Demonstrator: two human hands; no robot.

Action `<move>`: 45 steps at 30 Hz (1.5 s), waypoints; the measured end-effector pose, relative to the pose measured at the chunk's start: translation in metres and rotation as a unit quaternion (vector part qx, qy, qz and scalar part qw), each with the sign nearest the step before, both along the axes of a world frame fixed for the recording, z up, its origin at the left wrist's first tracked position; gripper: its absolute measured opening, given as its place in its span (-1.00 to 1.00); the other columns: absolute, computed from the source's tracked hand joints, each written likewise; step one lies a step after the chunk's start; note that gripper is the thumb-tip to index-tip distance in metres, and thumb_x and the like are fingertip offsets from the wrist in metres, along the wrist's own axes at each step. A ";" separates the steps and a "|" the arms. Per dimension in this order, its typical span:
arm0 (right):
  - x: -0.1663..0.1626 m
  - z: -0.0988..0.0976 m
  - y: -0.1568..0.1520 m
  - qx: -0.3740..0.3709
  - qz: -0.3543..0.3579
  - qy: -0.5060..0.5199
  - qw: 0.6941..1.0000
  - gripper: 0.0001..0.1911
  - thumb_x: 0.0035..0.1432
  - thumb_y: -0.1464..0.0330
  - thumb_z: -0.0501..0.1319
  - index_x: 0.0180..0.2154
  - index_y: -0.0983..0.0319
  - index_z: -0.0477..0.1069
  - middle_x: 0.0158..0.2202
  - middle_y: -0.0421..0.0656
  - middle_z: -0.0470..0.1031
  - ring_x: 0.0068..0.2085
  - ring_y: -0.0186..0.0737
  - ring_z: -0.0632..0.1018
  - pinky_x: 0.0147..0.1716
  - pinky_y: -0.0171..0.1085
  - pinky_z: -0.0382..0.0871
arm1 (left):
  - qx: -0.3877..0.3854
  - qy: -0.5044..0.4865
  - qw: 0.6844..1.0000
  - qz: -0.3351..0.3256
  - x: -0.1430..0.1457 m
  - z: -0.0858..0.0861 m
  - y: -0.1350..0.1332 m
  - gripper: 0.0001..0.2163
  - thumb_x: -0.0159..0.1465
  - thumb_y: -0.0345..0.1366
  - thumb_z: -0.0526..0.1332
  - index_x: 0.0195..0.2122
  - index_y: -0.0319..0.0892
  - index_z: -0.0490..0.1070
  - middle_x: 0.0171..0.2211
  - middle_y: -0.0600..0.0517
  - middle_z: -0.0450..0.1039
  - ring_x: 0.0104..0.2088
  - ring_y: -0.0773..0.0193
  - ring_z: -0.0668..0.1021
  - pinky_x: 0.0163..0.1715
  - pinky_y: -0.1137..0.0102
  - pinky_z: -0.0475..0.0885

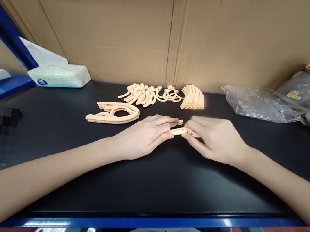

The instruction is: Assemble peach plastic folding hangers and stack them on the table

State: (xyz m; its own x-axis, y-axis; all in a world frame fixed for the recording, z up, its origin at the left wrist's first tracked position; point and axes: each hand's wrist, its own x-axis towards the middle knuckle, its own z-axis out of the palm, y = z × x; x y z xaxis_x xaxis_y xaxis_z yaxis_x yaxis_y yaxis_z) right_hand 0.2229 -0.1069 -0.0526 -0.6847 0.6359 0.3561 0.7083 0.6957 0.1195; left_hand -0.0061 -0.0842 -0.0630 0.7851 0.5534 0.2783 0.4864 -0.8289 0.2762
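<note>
Both hands meet over the middle of the black table [143,185]. They are closed on beige plastic parts of what looks like a folding clothes hanger [178,131]. My left hand [144,134] pinches its left piece between thumb and fingers. Opposite it, my right hand [216,140] grips the right end, where the pieces meet at a joint; fingers hide much of it. Left of my left hand lies a small stack of folded hangers [124,121]. Behind the hands are a pile of curved arms [141,94], several hook pieces [169,94] and a neat row of curved arms [193,97].
A tissue pack [60,75] stands at the back left, beside a blue metal frame [15,41]. To the back right are a crumpled clear plastic bag [261,104] and a drinking bottle [308,88]. Cardboard [114,22] walls the rear. The table has a blue front edge [139,224].
</note>
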 end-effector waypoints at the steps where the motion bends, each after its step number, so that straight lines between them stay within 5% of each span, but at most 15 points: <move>1: 0.000 0.000 0.000 0.004 0.002 0.000 1.000 -0.65 0.35 0.25 -0.09 -0.39 0.24 0.31 -0.44 -0.19 0.40 -0.45 -0.32 0.38 -0.46 -0.29 0.07 | 0.001 0.002 1.000 -0.001 0.000 0.000 0.000 -0.61 0.45 -0.20 -0.13 0.16 -0.26 0.26 0.20 -0.11 0.27 0.19 0.15 0.31 0.19 0.20 0.24; 17: 0.002 0.000 0.001 -0.023 0.012 0.036 0.999 -0.70 0.32 0.26 -0.01 -0.43 0.23 0.27 -0.52 -0.27 0.34 -0.52 -0.39 0.33 -0.52 -0.34 0.02 | 0.026 0.016 1.000 -0.002 -0.001 -0.003 0.001 -0.58 0.45 -0.21 -0.13 0.22 -0.33 0.18 0.22 -0.12 0.23 0.19 0.14 0.30 0.20 0.22 0.24; 24: 0.002 -0.002 0.001 -0.042 0.008 0.044 0.998 -0.69 0.32 0.25 -0.01 -0.45 0.23 0.26 -0.52 -0.27 0.31 -0.52 -0.40 0.30 -0.52 -0.34 -0.01 | 0.043 0.035 0.998 -0.011 -0.001 -0.003 0.001 -0.62 0.45 -0.22 -0.11 0.13 -0.29 0.30 0.22 -0.12 0.22 0.20 0.12 0.29 0.19 0.20 0.24; 36: 0.004 -0.001 0.008 -0.258 -0.025 0.149 0.954 -0.67 0.27 0.12 0.06 -0.39 0.21 0.37 -0.60 -0.34 0.14 -0.56 -0.41 0.17 -0.53 -0.36 0.00 | 0.038 0.033 0.999 -0.008 -0.002 -0.003 0.001 -0.67 0.43 -0.20 -0.06 0.00 -0.25 0.40 0.23 -0.09 0.22 0.23 0.12 0.27 0.21 0.20 0.23; 45: 0.004 -0.004 0.011 -0.300 -0.015 0.155 0.941 -0.61 0.24 0.09 0.07 -0.42 0.24 0.41 -0.60 -0.33 0.11 -0.55 -0.41 0.15 -0.55 -0.36 -0.03 | 0.059 0.052 0.997 -0.017 0.000 -0.005 0.002 -0.67 0.44 -0.20 -0.06 -0.04 -0.27 0.41 0.23 -0.13 0.23 0.23 0.10 0.27 0.19 0.18 0.24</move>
